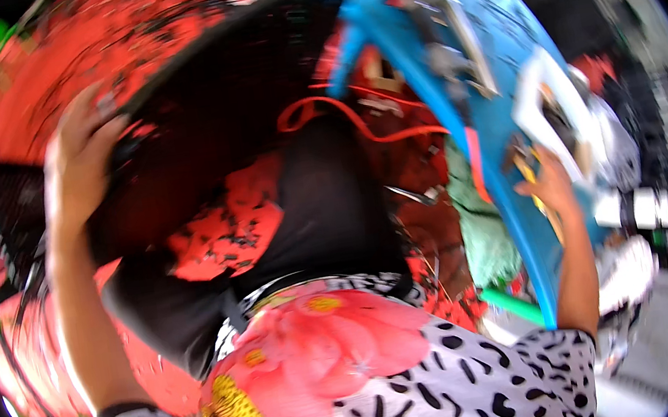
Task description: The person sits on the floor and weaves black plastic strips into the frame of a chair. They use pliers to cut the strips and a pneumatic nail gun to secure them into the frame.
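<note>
Red floor covering (253, 211), strewn with dark scraps, spreads behind everything from the upper left to the centre of the frame. Next in size comes a big black piece (224, 96) with a curved rim, arching from the left across the upper centre, beyond the person's dark-clad knees. At the right stands a blue bench (525, 246), bearing a white frame (527, 98) and, near the top, a grey tool with a metal frame (443, 61). Below its near edge hangs a green cloth (482, 230); a red strap (405, 136) loops through the centre. Smallest is a yellow-handled tool (526, 169) at the right, beside the white frame. The step in hand appears to be steadying the black piece while handling that tool; the next move seems to call for sure fingers on its handles, clear of the white frame. The left hand (79, 155) lies at the rim, arm raised, fingers pointing inward; the right hand (552, 182) reaches forward, fingers over the handles. Blur hides how tightly either closes, so I cannot tell.
</note>
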### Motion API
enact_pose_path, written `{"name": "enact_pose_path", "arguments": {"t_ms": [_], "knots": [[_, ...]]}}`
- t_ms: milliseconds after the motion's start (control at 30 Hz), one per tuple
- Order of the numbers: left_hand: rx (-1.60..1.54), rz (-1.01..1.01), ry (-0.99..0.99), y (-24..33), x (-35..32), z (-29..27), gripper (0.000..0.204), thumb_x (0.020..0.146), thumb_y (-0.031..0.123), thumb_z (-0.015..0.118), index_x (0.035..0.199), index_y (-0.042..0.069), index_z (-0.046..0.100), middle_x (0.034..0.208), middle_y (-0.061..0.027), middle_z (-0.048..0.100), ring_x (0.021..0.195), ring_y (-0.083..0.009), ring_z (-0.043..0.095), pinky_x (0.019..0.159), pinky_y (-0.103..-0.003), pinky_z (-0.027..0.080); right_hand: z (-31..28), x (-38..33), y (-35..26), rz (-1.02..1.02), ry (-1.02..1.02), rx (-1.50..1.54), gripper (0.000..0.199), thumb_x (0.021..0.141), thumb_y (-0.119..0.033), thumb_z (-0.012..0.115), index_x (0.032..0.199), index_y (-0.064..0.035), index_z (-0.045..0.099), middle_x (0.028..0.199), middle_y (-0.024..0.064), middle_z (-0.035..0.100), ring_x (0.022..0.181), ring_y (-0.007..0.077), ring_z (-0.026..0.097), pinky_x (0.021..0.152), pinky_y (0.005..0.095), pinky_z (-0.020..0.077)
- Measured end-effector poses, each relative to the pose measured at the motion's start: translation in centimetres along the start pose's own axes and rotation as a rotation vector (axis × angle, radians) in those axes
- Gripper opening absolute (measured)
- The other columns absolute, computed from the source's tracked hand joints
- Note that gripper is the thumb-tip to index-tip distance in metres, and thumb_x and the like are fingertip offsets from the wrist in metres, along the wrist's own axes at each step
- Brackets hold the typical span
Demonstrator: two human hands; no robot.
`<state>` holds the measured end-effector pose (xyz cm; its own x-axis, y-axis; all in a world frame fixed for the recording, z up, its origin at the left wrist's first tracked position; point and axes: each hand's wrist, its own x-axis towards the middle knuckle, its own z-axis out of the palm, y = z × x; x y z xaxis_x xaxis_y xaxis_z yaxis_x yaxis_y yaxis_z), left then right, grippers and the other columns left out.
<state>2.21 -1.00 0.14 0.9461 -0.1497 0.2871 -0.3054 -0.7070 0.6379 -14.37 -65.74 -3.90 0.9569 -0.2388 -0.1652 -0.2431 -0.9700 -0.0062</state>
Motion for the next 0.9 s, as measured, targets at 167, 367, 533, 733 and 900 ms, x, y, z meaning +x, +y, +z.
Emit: {"name": "enact_pose_path", "arguments": {"t_ms": [167,367,533,733,900], "knots": [[-0.176,0.007,0.108,-0.6,-1.3,1.4,0.059,0.078,0.008,0.067,0.134,0.005,0.049,0.109,-0.0186,0.067,0.102,-0.0302,0.065,0.09,-0.036,0.049,-1.2,0.2,-1.4,-0.073,0.171,0.285,0.066,0.064,-0.01,0.078,0.124,0.0033,0.054,0.109,0.0182,0.06,0.104,0.0315,0.059,0.092,0.0375,0.0461],[-0.147,0.06,0.161,2.3,-2.8,1.3,0.067,0.076,-0.005,0.06,0.14,0.002,0.041,0.11,-0.0109,0.068,0.102,-0.0189,0.062,0.094,-0.031,0.046,-9.8,2.1,-25.3,-0.803,0.351,0.411,0.058,0.063,-0.014,0.082,0.115,-0.0019,0.062,0.105,0.0137,0.061,0.096,0.0287,0.06,0.085,0.0368,0.0483],[-0.189,0.116,0.222,2.6,-3.3,1.3,0.068,0.076,-0.006,0.061,0.14,0.004,0.041,0.11,-0.0107,0.069,0.103,-0.0205,0.063,0.093,-0.032,0.047,-10.9,5.6,-38.6,-1.153,0.449,0.115,0.052,0.061,-0.023,0.083,0.106,-0.0053,0.065,0.088,0.0133,0.057,0.088,0.0314,0.058,0.078,0.0411,0.0489],[-0.182,0.146,0.229,2.7,-3.4,1.7,0.067,0.076,-0.005,0.062,0.139,0.006,0.042,0.11,-0.0099,0.069,0.1,-0.0234,0.065,0.093,-0.033,0.047,-10.6,7.8,-42.7,-1.216,0.374,0.0,0.044,0.063,-0.029,0.078,0.099,-0.0062,0.067,0.085,0.0167,0.056,0.088,0.0335,0.057,0.078,0.0424,0.0487],[-0.168,0.19,0.27,2.5,-3.4,2.2,0.068,0.072,-0.005,0.063,0.136,0.007,0.043,0.105,-0.0114,0.069,0.096,-0.03,0.065,0.083,-0.037,0.051,-10.9,8.9,-43.8,-1.336,0.436,-0.072,0.039,0.062,-0.025,0.077,0.093,-0.0055,0.065,0.084,0.0168,0.057,0.087,0.0341,0.058,0.075,0.0443,0.0487]]}}
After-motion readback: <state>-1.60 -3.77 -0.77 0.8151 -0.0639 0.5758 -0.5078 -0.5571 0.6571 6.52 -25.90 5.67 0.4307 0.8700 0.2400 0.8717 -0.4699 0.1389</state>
